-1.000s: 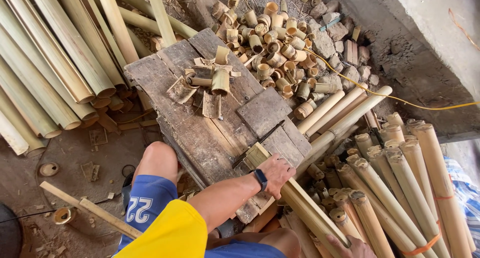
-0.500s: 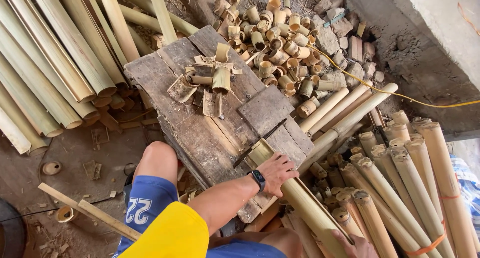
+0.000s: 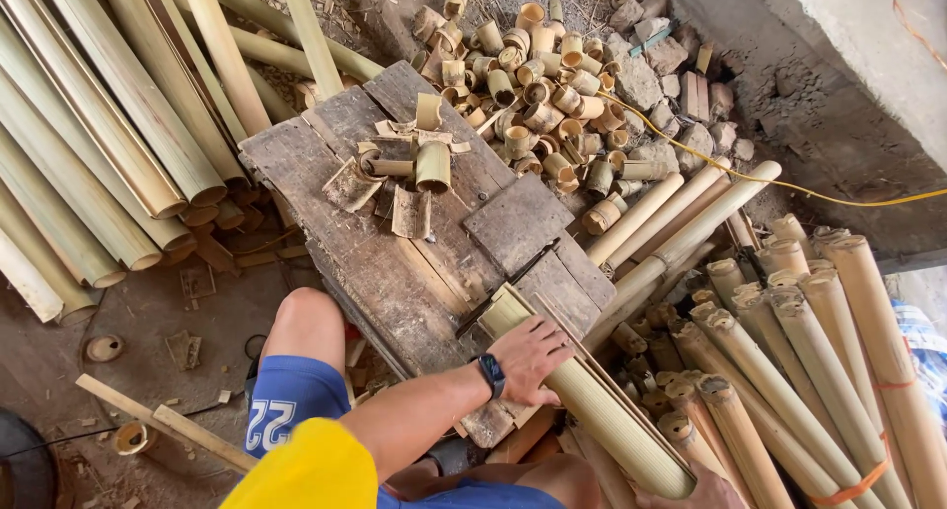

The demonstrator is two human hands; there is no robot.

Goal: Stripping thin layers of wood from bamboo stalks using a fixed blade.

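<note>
Your left hand [image 3: 528,356] lies flat, palm down, fingers [image 3: 560,333] spread and pressing on the near-left end of the split bamboo length [image 3: 592,405] — a hold-down, not a wrapped grip. That piece sits w/ one end up on the right edge of the wooden surface [image 3: 395,262], beside a dark blade [image 3: 508,282] lying across the planks; its long axis runs from there diagonally down toward the near right, off the surface.

Your right hand [image 3: 705,489] is at the bottom edge of view, under/at the far low end of the same piece; only knuckles show, so I can't tell if it's clenched round the bamboo or just propping it. Left hand is the nearer one to the blade end.

Bamboo itself: pale yellow-green, half-round, fine lengthwise grain, clean cut end, a thin strip edge along its upper side.

Around: short cut rings & scraps [image 3: 419,169] mid-surface, a heap of cut sections [image 3: 533,85] beyond, long poles [image 3: 109,134] left, tied bundle [image 3: 819,361] right.
</note>
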